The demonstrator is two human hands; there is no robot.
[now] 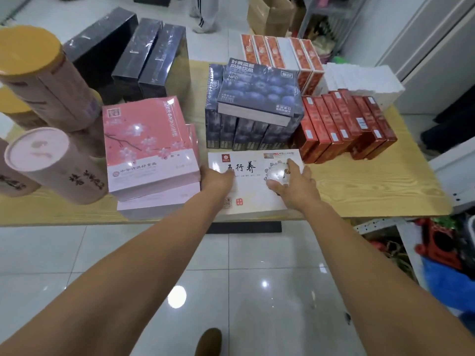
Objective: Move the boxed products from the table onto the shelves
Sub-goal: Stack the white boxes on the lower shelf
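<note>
A flat white box [253, 187] with black calligraphy lies at the front edge of the wooden table [380, 191]. My left hand [216, 179] rests on its left edge, fingers reaching down the side between it and the pink boxes. My right hand [295, 182] lies spread on the box's right part, fingers relaxed over a round clear window. To the left, two pink blossom-print boxes [149, 147] are stacked. Behind the white box stand dark blueberry boxes [254, 109], one lying flat on top.
Red boxes [344, 127] stand in rows at the right, orange-white boxes [282, 57] and white packs [359, 78] behind them. Black wrapped boxes [144, 57] stand at the back left, tall pink canisters [51, 165] at the left. A person's legs [204, 14] stand beyond the table. Clutter [442, 242] fills the floor at right.
</note>
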